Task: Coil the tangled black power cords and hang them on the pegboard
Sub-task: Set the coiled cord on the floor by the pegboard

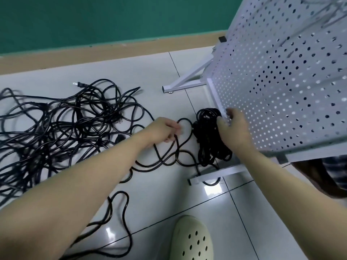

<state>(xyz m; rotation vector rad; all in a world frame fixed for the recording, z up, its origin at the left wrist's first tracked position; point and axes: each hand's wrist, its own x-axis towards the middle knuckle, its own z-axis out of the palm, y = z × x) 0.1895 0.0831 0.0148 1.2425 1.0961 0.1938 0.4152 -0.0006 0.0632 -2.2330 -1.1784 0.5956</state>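
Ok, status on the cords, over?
Right hand grips coiled bundle by pegboard edge. Left hand pinches loose cord. Tangled pile on floor, nothing hung.

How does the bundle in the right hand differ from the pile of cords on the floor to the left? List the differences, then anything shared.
1. The bundle is wound into tight loops; the pile is loose and tangled.
2. The bundle is compact; the pile sprawls widely over the floor.
3. The right hand grips the bundle beside the pegboard; no hand holds the pile.
Shared: both are black power cord.
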